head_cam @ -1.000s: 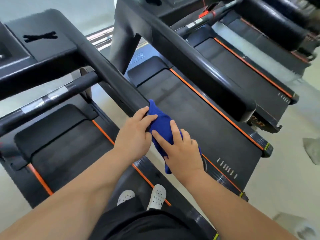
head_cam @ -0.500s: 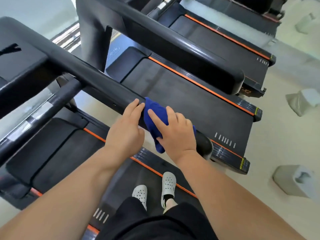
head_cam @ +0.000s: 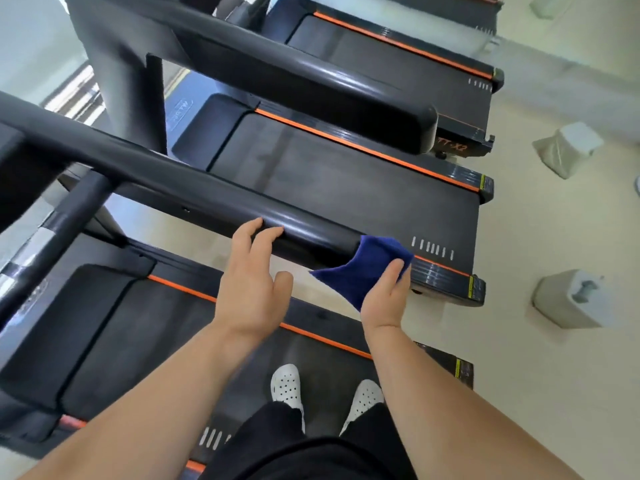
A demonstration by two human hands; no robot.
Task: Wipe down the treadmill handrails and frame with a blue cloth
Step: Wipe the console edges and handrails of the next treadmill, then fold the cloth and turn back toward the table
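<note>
Gripping blue cloth (head_cam: 363,271) at handrail (head_cam: 194,195) end: right hand (head_cam: 384,299). At its 9 o'clock, left hand (head_cam: 252,289) rests relaxed fingers on handrail.

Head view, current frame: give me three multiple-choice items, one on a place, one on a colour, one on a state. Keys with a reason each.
1. Where is the blue cloth?
A. on the console
B. at the near end of the handrail
C. on the floor

2. What colour is the stripe beside the running belt?
A. orange
B. green
C. white

3. What is the right hand doing?
A. lying flat on the rail
B. holding the cloth
C. clenched on nothing

Key:
1 B: the cloth sits against the rail's tip, well above the floor.
2 A: the line along the belt's edge is bright orange.
3 B: its thumb lies over the cloth, which hangs from its grasp.
</note>
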